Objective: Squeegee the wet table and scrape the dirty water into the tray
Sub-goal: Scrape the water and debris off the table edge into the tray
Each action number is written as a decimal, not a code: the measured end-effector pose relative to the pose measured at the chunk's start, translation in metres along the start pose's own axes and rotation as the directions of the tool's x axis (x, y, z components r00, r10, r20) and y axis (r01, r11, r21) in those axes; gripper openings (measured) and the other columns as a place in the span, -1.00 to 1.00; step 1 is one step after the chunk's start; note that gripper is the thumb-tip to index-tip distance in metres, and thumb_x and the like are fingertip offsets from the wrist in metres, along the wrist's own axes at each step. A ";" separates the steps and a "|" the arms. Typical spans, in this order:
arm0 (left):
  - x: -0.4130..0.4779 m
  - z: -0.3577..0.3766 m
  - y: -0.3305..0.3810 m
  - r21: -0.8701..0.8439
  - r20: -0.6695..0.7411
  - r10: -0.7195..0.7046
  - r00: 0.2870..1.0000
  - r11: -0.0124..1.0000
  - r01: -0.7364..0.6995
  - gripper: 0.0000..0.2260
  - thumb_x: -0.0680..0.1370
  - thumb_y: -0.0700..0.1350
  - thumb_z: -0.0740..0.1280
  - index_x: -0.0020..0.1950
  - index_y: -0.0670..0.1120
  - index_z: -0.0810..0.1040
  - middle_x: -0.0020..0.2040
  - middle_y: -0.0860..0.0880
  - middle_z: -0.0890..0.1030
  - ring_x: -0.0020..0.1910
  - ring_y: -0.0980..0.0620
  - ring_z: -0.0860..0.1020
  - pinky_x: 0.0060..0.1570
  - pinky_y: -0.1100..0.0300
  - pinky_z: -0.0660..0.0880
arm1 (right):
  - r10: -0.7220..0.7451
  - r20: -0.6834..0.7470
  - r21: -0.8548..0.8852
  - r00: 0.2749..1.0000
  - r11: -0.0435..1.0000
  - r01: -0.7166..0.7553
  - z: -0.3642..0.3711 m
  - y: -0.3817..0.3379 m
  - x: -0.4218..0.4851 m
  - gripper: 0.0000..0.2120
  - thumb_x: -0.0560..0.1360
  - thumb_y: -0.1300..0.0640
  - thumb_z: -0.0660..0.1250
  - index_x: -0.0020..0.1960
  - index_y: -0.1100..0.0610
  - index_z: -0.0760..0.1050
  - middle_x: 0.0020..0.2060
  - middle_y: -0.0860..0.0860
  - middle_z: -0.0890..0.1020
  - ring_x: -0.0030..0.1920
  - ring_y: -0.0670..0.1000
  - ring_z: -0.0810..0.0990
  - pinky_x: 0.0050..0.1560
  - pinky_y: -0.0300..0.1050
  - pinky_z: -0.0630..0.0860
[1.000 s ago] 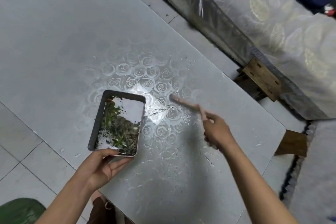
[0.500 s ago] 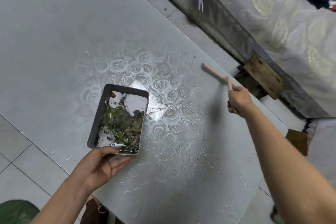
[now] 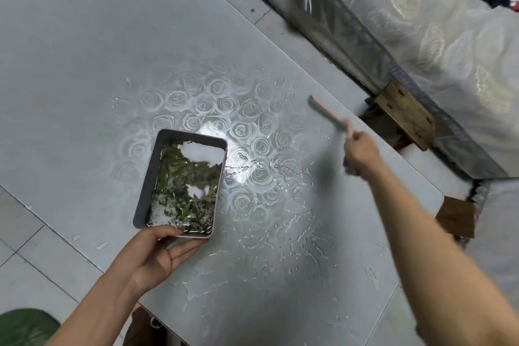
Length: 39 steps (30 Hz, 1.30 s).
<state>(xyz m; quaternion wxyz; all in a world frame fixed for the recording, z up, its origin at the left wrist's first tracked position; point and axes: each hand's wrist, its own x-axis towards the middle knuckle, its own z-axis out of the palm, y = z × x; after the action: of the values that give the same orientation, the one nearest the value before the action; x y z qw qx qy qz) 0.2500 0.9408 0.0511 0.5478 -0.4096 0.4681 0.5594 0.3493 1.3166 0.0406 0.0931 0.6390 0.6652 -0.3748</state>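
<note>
1. The dark grey rectangular metal tray (image 3: pixel 146 177) with rounded corners and a pale pink lower edge sits at the near left edge of the grey rose-patterned table top (image 3: pixel 98 50).
2. It holds murky water with green scraps and dark grit, and a bright glare on the surface.
3. The left hand (image 3: pixel 160 253) grips the tray's near short end, thumb over the rim and fingers underneath.
4. The right hand (image 3: pixel 361 153) is curled around the handle of the slim pinkish squeegee (image 3: pixel 325 114).
5. The squeegee is motion-blurred, over the table's far right side; whether it touches the table cannot be told.
6. Water beads and streaks (image 3: pixel 303 236) lie between tray and squeegee.
</note>
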 end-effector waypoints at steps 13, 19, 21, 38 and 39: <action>-0.007 -0.005 0.004 0.002 -0.035 -0.043 0.998 0.999 0.043 -0.61 0.36 -0.38 0.18 0.18 -0.24 0.43 0.20 -0.36 0.54 -0.07 -0.33 0.61 -0.17 -0.22 0.53 | -0.032 0.146 0.055 0.989 0.998 0.024 0.007 0.030 -0.116 -0.83 0.60 -0.04 0.08 0.15 -0.12 0.36 -0.39 0.06 0.53 -0.62 -0.02 0.46 -0.63 -0.29 0.30; -0.004 -0.009 0.003 -0.002 -0.021 -0.038 0.999 0.999 0.038 -0.67 0.38 -0.39 0.17 0.12 -0.22 0.44 0.19 -0.37 0.55 -0.06 -0.33 0.61 -0.13 -0.16 0.55 | 0.147 0.012 0.144 0.989 0.978 -0.147 -0.022 0.044 -0.053 -0.59 0.61 0.17 -0.01 0.45 0.11 0.22 -0.41 0.12 0.42 -0.58 0.04 0.37 -0.62 -0.26 0.26; -0.002 -0.010 0.003 -0.001 -0.022 -0.026 0.999 1.000 0.026 -0.64 0.38 -0.39 0.17 0.16 -0.20 0.42 0.17 -0.37 0.56 -0.06 -0.32 0.61 -0.12 -0.15 0.56 | 0.171 0.018 0.128 0.985 0.977 -0.172 0.005 0.053 -0.065 -0.57 0.60 0.18 -0.03 0.46 0.08 0.17 -0.28 0.21 0.50 -0.48 0.09 0.47 -0.56 -0.18 0.37; -0.008 -0.033 -0.003 0.000 0.023 -0.028 0.999 1.000 0.028 -0.77 0.36 -0.40 0.18 -0.02 -0.24 0.48 0.05 -0.31 0.63 -0.13 -0.36 0.63 -0.19 -0.18 0.57 | 0.249 0.036 0.341 0.968 0.907 -0.246 0.007 0.086 -0.110 -0.70 0.60 0.15 0.02 0.30 0.13 0.32 -0.46 0.14 0.41 -0.69 0.01 0.38 -0.54 -0.14 0.45; -0.008 -0.036 -0.003 0.002 0.023 -0.028 0.999 1.000 0.028 -0.79 0.36 -0.40 0.18 -0.05 -0.24 0.48 0.05 -0.32 0.63 -0.12 -0.36 0.63 -0.19 -0.18 0.57 | 0.295 0.035 0.360 0.955 0.887 -0.288 0.008 0.092 -0.106 -0.70 0.60 0.17 0.02 0.30 0.18 0.32 -0.41 0.14 0.40 -0.68 0.02 0.37 -0.55 -0.15 0.45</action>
<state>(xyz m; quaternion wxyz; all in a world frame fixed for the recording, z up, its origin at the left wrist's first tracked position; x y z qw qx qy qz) 0.2518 0.9042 0.0509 0.5615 -0.4090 0.4564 0.5560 0.4493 1.2200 0.0640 0.0222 0.7414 0.4824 -0.4660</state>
